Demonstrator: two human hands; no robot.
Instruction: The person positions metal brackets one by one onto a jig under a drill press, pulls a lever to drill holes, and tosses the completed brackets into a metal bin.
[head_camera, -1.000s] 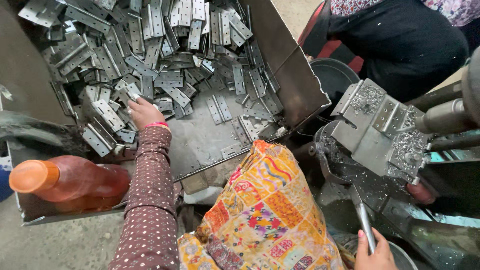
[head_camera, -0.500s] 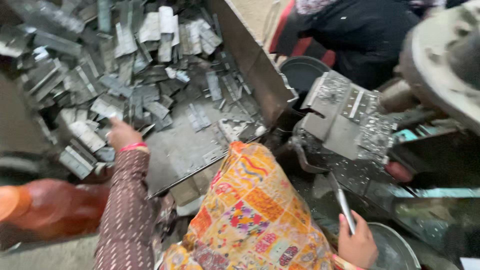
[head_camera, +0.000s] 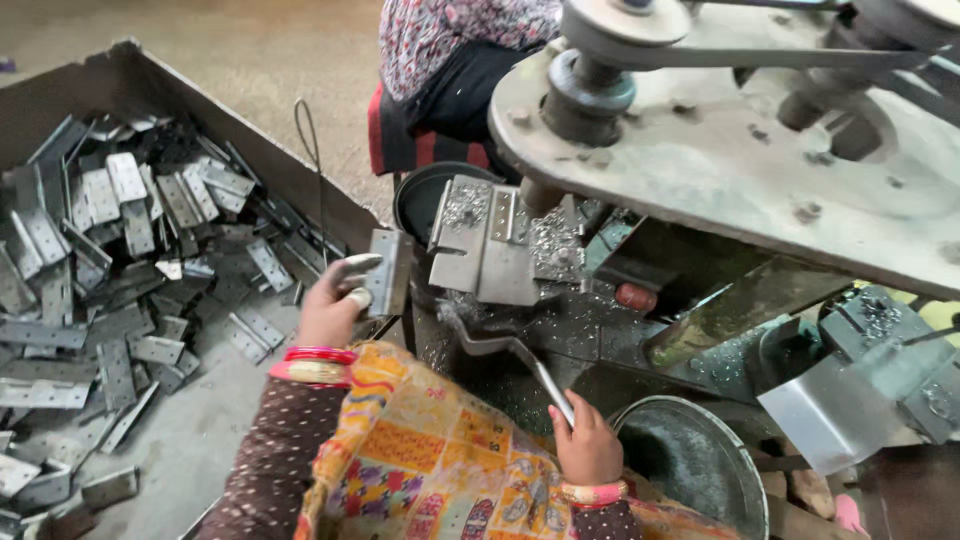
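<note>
While the left hand holds a flat grey metal hinge plate upright, its fingers clamped on the plate's edge, the plate sits just beside the jig of the press machine. Lower down, the right hand has its fingers wrapped tight around the bent metal lever. A bin heaped with similar plates lies to the left, a round metal pan to the right.

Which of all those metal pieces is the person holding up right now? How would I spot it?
Start at the big tray heaped with flat grey metal hinge plates on the left. Just past its right edge, the left hand, with red bangles at the wrist, holds one hinge plate. Unlike the heaped ones, it stands upright in the air, pinched between fingers.
</note>
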